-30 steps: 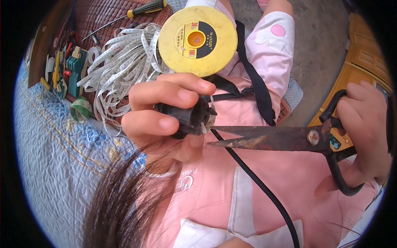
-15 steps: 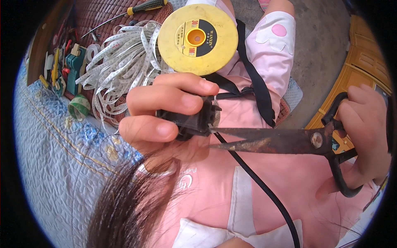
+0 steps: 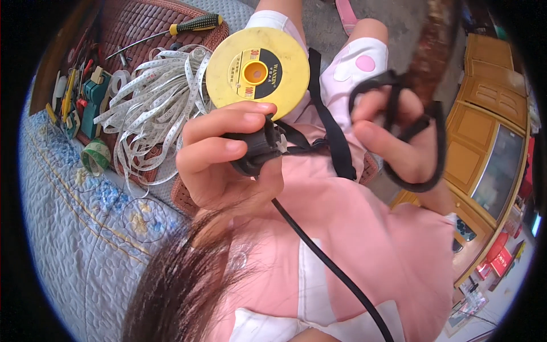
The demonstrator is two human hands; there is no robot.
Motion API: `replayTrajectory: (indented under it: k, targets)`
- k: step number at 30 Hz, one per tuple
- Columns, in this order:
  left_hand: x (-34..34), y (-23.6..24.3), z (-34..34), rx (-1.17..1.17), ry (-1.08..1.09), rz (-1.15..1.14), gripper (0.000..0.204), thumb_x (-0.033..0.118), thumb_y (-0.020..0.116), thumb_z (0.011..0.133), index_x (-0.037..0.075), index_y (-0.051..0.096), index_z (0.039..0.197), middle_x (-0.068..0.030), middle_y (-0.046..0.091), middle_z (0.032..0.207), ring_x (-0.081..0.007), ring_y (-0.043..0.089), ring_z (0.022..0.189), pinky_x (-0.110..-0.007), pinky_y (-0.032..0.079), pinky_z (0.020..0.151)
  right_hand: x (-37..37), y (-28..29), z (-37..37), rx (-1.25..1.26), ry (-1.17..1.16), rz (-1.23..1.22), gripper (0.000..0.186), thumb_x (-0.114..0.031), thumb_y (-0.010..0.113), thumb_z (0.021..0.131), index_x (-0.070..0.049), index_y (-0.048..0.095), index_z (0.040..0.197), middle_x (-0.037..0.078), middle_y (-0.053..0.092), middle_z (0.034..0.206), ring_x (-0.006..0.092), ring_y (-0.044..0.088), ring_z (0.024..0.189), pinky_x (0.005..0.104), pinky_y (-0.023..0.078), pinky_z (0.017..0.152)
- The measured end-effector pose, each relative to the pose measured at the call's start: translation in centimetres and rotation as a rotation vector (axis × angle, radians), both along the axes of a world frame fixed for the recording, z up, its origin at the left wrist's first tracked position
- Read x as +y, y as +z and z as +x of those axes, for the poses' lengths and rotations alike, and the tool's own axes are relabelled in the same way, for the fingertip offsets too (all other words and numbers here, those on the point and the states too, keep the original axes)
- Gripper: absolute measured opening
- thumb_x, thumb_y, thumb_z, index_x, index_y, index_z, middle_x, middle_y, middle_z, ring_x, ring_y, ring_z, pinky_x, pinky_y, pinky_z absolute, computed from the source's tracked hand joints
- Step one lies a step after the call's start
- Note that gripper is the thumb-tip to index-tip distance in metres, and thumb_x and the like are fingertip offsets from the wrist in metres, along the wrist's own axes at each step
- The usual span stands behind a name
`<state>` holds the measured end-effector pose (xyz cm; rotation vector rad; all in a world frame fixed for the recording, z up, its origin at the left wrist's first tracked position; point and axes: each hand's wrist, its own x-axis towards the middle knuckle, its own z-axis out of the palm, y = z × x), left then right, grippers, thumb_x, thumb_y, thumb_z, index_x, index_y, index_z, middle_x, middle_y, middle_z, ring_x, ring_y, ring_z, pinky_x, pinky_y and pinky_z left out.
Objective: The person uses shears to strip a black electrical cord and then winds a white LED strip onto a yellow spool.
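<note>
My left hand (image 3: pixel 216 157) grips a black plastic part (image 3: pixel 253 145) with a small pale bit at its right end; a black cable (image 3: pixel 325 256) runs from behind that hand down over the pink clothing. My right hand (image 3: pixel 407 157) is raised at the right, fingers in the black handles of rusty scissors (image 3: pixel 433 48), whose blades point upward and are blurred. Just above my left hand lies a yellow disc-shaped reel (image 3: pixel 233 57) on my lap, beside a black strap (image 3: pixel 330 142).
At left are loose measuring tape (image 3: pixel 148 102), a screwdriver (image 3: pixel 194 24), a heap of tools (image 3: pixel 91 100) and a green tape roll (image 3: pixel 95 157) on a woven mat (image 3: pixel 131 28) and quilt (image 3: pixel 74 228). Wooden cabinets (image 3: pixel 473 142) stand at right, over a grey floor (image 3: pixel 393 17).
My right hand has lifted the scissors away from the black part and turned their blades upward. My left hand still holds the part. The view has shifted, showing more cabinet at right.
</note>
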<state>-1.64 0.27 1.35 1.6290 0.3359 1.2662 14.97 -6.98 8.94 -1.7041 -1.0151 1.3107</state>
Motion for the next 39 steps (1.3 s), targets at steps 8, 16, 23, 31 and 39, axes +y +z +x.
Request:
replayTrajectory:
  k: [8, 16, 23, 31, 39]
  targets:
    - [0.0, -0.3, 0.8, -0.097, 0.081, 0.108, 0.043, -0.01, 0.057, 0.052, 0.002, 0.036, 0.088, -0.0172, 0.046, 0.087, -0.0292, 0.052, 0.078, -0.033, 0.044, 0.068, 0.8, -3.3, -3.7, 0.213, -0.1, 0.255, 0.014, -0.004, 0.059, 0.065, 0.0, 0.054, 0.078, -0.001, 0.049, 0.062, 0.0022, 0.042, 0.055, 0.0145, 0.033, 0.046]
    - [0.2, -0.2, 1.0, -0.012, 0.064, 0.18, 0.04, -0.01, 0.06, 0.051, 0.002, 0.039, 0.083, -0.0163, 0.048, 0.087, -0.029, 0.052, 0.079, -0.033, 0.044, 0.067, 1.1, -3.2, -3.7, 0.173, -0.102, 0.273, 0.012, -0.001, 0.056, 0.065, 0.0, 0.052, 0.075, 0.0, 0.047, 0.061, 0.003, 0.042, 0.054, 0.0146, 0.034, 0.046]
    - [0.1, -0.3, 0.7, 0.046, 0.046, 0.191, 0.04, -0.01, 0.061, 0.051, 0.0, 0.041, 0.083, -0.0165, 0.049, 0.087, -0.0265, 0.053, 0.079, -0.031, 0.044, 0.067, 1.5, -3.1, -3.1, 0.168, -0.006, 0.196, 0.007, -0.002, 0.053, 0.064, 0.0, 0.048, 0.069, -0.001, 0.045, 0.059, 0.0021, 0.041, 0.051, 0.0156, 0.033, 0.044]
    - [-0.4, -0.2, 0.3, 0.122, 0.004, -0.099, 0.032, -0.01, 0.059, 0.053, -0.002, 0.045, 0.08, -0.0149, 0.05, 0.087, -0.0193, 0.053, 0.078, -0.024, 0.043, 0.067, 1.3, -4.3, -3.5, 0.077, -0.003, 0.298, 0.008, -0.002, 0.05, 0.062, -0.002, 0.045, 0.068, 0.001, 0.044, 0.057, 0.0053, 0.041, 0.048, 0.0184, 0.035, 0.044]
    - [-1.2, 0.2, 0.7, 0.068, -0.108, -0.329, 0.03, -0.009, 0.06, 0.053, -0.003, 0.046, 0.079, -0.0128, 0.048, 0.089, -0.0154, 0.05, 0.082, -0.022, 0.042, 0.068, 0.3, -5.4, -3.2, 0.16, -0.03, 0.335, 0.009, -0.002, 0.049, 0.061, -0.002, 0.044, 0.068, 0.001, 0.043, 0.057, 0.0044, 0.04, 0.047, 0.018, 0.034, 0.043]
